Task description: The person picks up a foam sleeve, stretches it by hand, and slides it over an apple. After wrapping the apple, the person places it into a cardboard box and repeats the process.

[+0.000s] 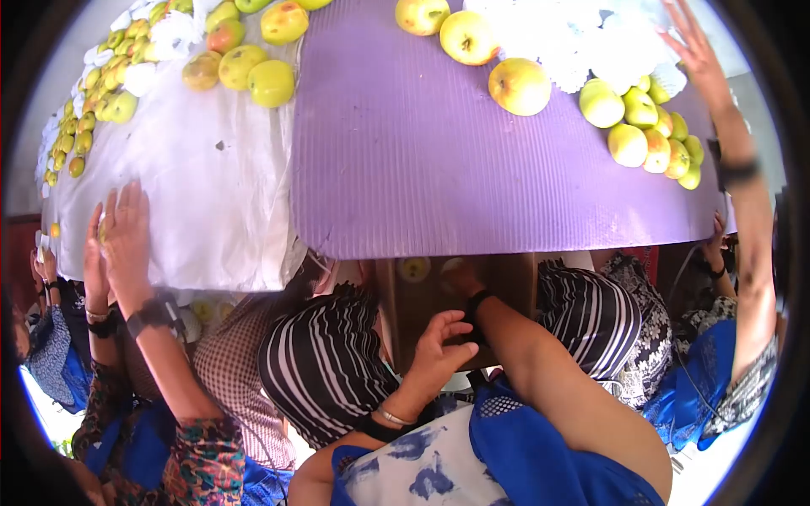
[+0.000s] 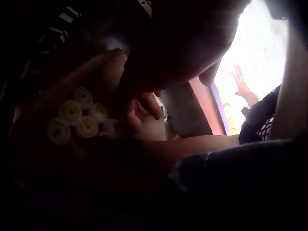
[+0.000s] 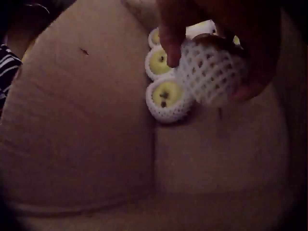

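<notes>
My right hand (image 1: pixel 462 277) reaches into a cardboard box (image 1: pixel 405 325) below the table edge; in the right wrist view the hand (image 3: pixel 262 53) grips an apple in a white foam net (image 3: pixel 211 72). Beside it, netted apples (image 3: pixel 166 98) stand in a row along the box wall (image 3: pixel 86 115). In the left wrist view several netted apples (image 2: pixel 70 113) lie close together. My left hand (image 1: pixel 434 354) hangs in front of the box, fingers loosely bent, holding nothing; it looms dark in the left wrist view, this hand (image 2: pixel 178 53) hiding part of the box.
Above the box is a table with a purple ridged cover (image 1: pixel 472 169) and a whitish sheet (image 1: pixel 202 169). Loose apples (image 1: pixel 519 86) and white foam nets (image 1: pixel 582 42) lie on top. Other people's hands (image 1: pixel 126 244) and arms (image 1: pixel 747 219) are at both sides.
</notes>
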Available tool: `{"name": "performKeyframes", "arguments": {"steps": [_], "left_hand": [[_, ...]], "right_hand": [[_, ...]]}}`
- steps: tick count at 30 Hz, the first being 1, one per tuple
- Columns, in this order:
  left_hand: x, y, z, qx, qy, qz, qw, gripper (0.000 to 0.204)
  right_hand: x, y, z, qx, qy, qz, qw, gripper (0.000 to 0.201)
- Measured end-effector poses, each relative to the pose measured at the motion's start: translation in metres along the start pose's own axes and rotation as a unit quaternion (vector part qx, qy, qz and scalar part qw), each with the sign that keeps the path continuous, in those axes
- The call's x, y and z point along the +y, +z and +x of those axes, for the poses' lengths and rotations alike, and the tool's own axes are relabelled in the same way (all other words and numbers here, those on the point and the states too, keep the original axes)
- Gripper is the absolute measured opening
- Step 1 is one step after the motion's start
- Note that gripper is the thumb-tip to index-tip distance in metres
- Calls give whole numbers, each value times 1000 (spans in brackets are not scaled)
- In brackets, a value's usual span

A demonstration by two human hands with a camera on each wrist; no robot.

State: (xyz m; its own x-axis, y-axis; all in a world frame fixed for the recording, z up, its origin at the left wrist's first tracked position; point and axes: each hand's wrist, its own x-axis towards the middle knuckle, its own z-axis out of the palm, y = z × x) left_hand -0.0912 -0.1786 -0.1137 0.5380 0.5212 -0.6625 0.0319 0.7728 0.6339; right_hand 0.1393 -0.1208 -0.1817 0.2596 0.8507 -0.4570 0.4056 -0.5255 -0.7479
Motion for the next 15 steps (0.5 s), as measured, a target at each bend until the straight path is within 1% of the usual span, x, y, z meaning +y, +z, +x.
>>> {"name": "performKeyframes", "arguments": {"steps": [1, 2, 3, 4, 5, 6, 10, 11, 13, 15], "left_hand": [[4, 1, -1, -18, 7, 0, 1000, 57], [8, 1, -2, -35, 13, -1, 999, 58], [13, 2, -2, -45, 33, 18, 998, 61], [13, 1, -1, -38, 24, 18, 999, 61], [13, 1, 0, -51, 32, 19, 998, 61], [13, 1, 0, -65, 40, 20, 997, 62], [10, 2, 4, -81, 35, 38, 995, 62], [10, 2, 5, -81, 33, 38, 995, 62], [11, 3, 5, -105, 39, 49, 993, 61], [14, 3, 5, -113, 27, 41, 992, 61]], "right_hand": [[-19, -94, 10, 48, -77, -67, 994, 52], [-43, -183, 13, 94, -154, -133, 974, 56], [-71, -293, 8, 139, -229, -197, 943, 60], [-75, -363, 5, 182, -303, -258, 899, 65], [-163, -350, 1, 222, -373, -315, 844, 69], [-157, -345, 10, 216, -370, -311, 848, 69], [-136, -319, 34, 117, -350, -310, 876, 63], [-130, -312, 37, 95, -345, -311, 881, 62], [-118, -297, 38, 50, -329, -315, 889, 59], [-107, -280, 37, 3, -315, -321, 893, 56]]}}
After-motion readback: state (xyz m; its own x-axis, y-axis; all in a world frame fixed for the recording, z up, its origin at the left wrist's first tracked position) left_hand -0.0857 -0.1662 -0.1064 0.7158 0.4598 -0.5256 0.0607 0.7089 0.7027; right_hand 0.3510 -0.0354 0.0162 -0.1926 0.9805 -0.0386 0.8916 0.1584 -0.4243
